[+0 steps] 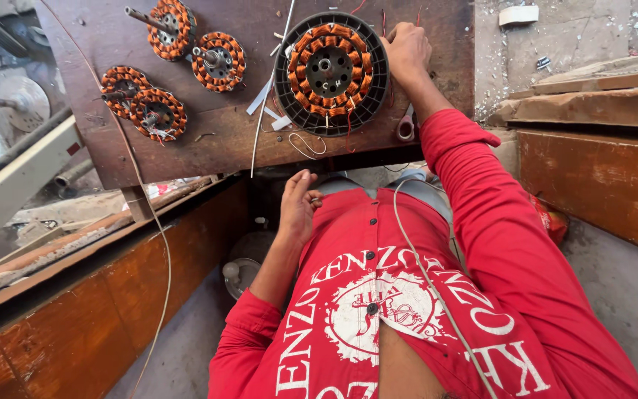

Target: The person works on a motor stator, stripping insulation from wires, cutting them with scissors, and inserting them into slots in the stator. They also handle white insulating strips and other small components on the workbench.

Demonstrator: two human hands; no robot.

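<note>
Stator work at worktop
Left hand near chest, fingers loosely curled, empty. Right hand closed on wires at big stator rim; coils look wound, leads loose. Four small stators beyond, wound.

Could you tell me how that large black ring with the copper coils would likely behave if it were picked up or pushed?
The large wound ring is probably heavy for its size, given the dense copper coils. It lies flat on the wooden board, so it should slide rather than roll. Its thin loose red wires look easy to snag.
</note>
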